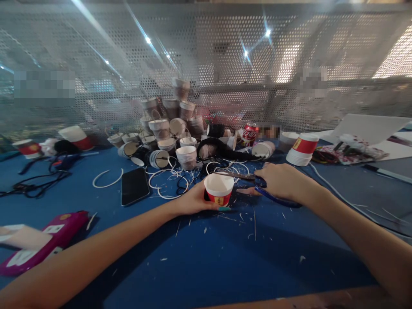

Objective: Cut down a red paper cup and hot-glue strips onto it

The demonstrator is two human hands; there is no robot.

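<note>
A white paper cup (pixel 219 184) with a red and yellow band stands mouth up near the middle of the blue table. My left hand (pixel 195 199) is wrapped round its left side, with the thumb across the front. In my right hand (pixel 279 182) is a pair of scissors with dark blue handles (pixel 273 197). The scissor blades (pixel 236 175) are parted, the upper one reaching over the cup's rim. Thin white strips (pixel 170 182), cut in curled pieces, lie just behind the cup, and small scraps are scattered in front of it.
Wrapped cups (pixel 159 128) are piled at the back. A black phone (pixel 135 186) lies left of centre, and a magenta device (pixel 53 238) is at the left front. Further back on the right are a cola can (pixel 249 134) and a stack of cups (pixel 302 149). A perforated metal panel (pixel 222 64) closes the rear.
</note>
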